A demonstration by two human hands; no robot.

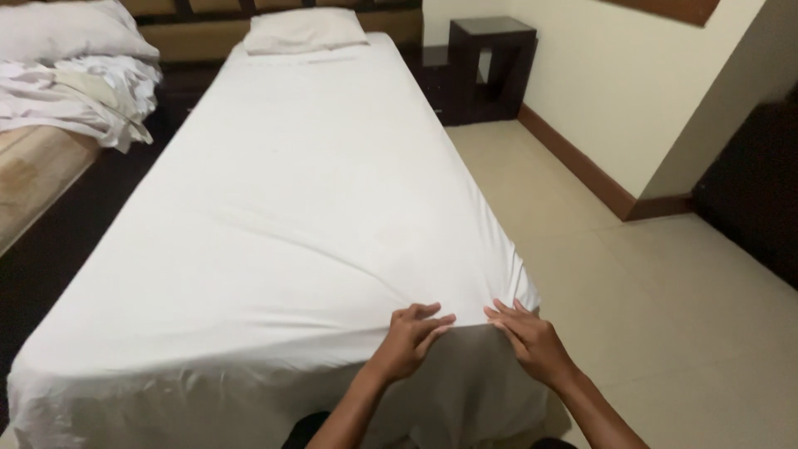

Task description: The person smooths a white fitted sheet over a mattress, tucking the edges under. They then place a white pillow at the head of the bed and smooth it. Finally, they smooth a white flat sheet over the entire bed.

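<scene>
Left hand point(410, 334) rests at the foot edge of the bed point(274, 208), fingers curled and pressing the white sheet point(283, 241) without gripping it. Right hand point(532, 337) lies just beside it near the bed's right corner, fingers spread flat on the same sheet. A pillow point(303, 29) sits at the far end; crumpled linen point(83, 91) lies on the neighbouring bed.

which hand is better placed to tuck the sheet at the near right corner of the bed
Probably the right hand: it rests on the sheet at the foot edge, nearest that corner. The left hand sits further in along the same edge.
</scene>
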